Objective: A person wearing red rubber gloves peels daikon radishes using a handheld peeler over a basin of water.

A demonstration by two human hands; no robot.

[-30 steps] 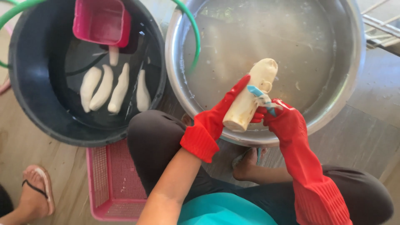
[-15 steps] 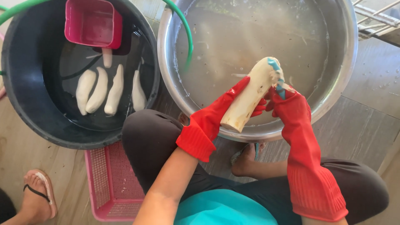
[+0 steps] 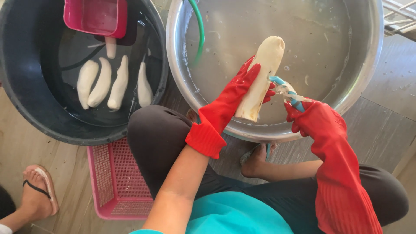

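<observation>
While you peel over the steel basin (image 3: 364,82), your red-gloved hands work one pale root (image 3: 261,78).

At the left, the dark tub (image 3: 26,108) holds water, four peeled white roots (image 3: 104,84) and a pink scoop (image 3: 95,16) at its far edge; a pink basket (image 3: 117,182) sits below it. Your left hand (image 3: 234,97) is wrapped around the root above the basin's near rim, its long axis running from the cut end near you up to the rounded tip. Your right hand (image 3: 314,119) is closed on a blue peeler (image 3: 286,89), just beside the root.

Both hands gloved: left hand (image 3: 240,93) grip closed, fingers up; right hand (image 3: 310,117) fisted just beside.
</observation>
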